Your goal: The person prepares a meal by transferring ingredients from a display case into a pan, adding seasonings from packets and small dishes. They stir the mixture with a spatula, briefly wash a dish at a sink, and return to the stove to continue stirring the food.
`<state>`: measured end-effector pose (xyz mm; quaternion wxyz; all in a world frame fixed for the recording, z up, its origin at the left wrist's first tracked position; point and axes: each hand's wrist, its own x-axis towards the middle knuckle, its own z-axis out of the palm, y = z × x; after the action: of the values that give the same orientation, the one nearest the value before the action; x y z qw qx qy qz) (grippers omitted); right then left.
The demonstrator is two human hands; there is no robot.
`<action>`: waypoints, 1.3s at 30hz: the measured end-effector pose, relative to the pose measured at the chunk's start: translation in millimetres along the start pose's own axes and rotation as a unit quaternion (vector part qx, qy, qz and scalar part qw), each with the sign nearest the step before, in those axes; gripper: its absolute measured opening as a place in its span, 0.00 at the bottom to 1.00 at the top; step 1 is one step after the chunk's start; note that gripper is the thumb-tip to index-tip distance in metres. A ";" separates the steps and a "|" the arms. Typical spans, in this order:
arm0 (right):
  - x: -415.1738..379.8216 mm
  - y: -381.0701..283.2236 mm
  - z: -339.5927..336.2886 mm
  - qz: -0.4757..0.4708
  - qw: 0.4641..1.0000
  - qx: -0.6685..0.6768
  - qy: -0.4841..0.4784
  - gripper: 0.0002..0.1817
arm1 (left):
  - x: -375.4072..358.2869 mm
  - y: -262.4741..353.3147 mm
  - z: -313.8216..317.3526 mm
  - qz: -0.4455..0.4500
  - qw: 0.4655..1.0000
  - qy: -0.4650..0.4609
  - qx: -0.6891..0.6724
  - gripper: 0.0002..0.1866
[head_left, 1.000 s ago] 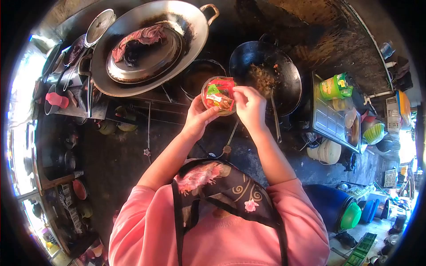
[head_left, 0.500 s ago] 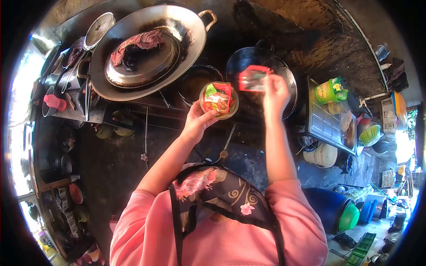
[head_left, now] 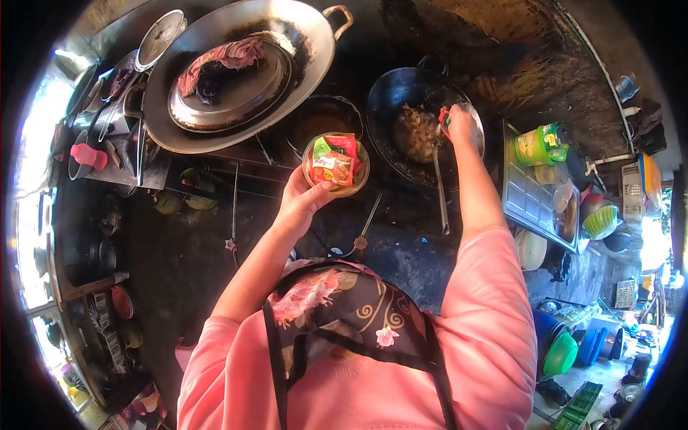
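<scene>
My left hand (head_left: 301, 202) is wrapped round a small round tub (head_left: 366, 174) and keeps it in front of me. Red and green seasoning sachets (head_left: 334, 165) stick up out of the tub. Over the right side of a dark wok (head_left: 385, 100), my right hand (head_left: 461, 127) is closed on a red sachet (head_left: 444, 120), mostly hidden by the fingers. Pieces of food (head_left: 414, 129) lie in the wok. A spatula or ladle with a long metal handle (head_left: 441, 192) rests in it, its handle pointing toward me.
A large metal pan (head_left: 307, 43) with a pink cloth (head_left: 233, 57) stands at upper left. Beside it sits another dark pan (head_left: 326, 118). On the right, a green-yellow pouch (head_left: 539, 145) stands on a tiled counter (head_left: 527, 190). A pink cup (head_left: 89, 156) is at far left.
My right hand has moved slightly right and down with the red sachet, which now shows less. The food and the long handle in the wok have come into view. The tub has shifted slightly left.
</scene>
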<state>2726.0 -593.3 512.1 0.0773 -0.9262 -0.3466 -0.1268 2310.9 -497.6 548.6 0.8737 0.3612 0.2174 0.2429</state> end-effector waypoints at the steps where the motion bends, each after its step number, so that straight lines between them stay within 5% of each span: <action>1: 3.9 3.5 3.0 0.001 1.000 0.000 0.003 0.06 | 0.3 1.0 1.3 0.002 1.000 -0.003 -0.002 0.32; 7: -5.7 13.6 9.3 0.054 0.994 0.098 0.007 0.04 | 1.8 0.5 3.0 -0.005 1.000 0.002 0.006 0.32; 9: -14.4 14.4 8.4 0.083 0.977 0.170 0.100 0.03 | 3.9 0.3 5.0 -0.011 1.000 0.002 0.006 0.32; 12: -26.9 7.1 14.7 0.072 0.906 0.338 0.243 0.04 | 3.7 1.7 4.6 -0.018 1.000 0.005 0.004 0.32; 15: -49.8 -27.1 -12.4 0.107 0.807 0.523 0.254 0.05 | 12.9 2.4 6.4 -0.007 1.000 -0.003 -0.001 0.32; 17: -82.3 -72.1 -66.0 0.142 0.721 0.656 0.174 0.06 | 19.8 2.9 8.2 0.003 1.000 -0.008 0.000 0.32; 23: -161.3 -182.0 -112.8 0.074 0.659 0.736 0.134 0.04 | 33.7 -2.8 16.5 0.028 0.999 -0.028 -0.019 0.36; 25: -179.5 -190.6 -108.0 0.077 0.764 0.634 0.097 0.03 | 32.1 -1.8 17.9 0.033 0.999 -0.019 -0.018 0.37; 29: -183.1 -188.8 -106.7 -0.082 0.792 0.593 0.121 0.05 | 29.0 3.7 17.7 0.043 0.998 -0.055 -0.009 0.38; 31: -175.7 -189.8 -124.6 0.026 0.769 0.626 0.128 0.07 | 25.3 7.5 19.3 0.034 0.998 -0.051 0.001 0.36; 33: -159.4 -180.1 -138.1 0.000 0.839 0.525 0.145 0.08 | 24.3 10.1 22.8 0.025 0.998 -0.057 0.006 0.35; 36: -152.4 -183.3 -141.8 -0.005 0.839 0.539 0.074 0.03 | 22.0 13.5 29.8 0.009 0.995 -0.100 -0.004 0.33; 39: -150.1 -191.3 -144.1 -0.081 0.850 0.504 0.129 0.04 | 20.0 17.5 31.3 -0.002 0.993 -0.115 -0.005 0.29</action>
<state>2464.1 -577.0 617.2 0.5671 -0.7041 -0.4233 -0.0587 2339.3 -491.5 577.6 0.8953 0.3816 0.1147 0.1993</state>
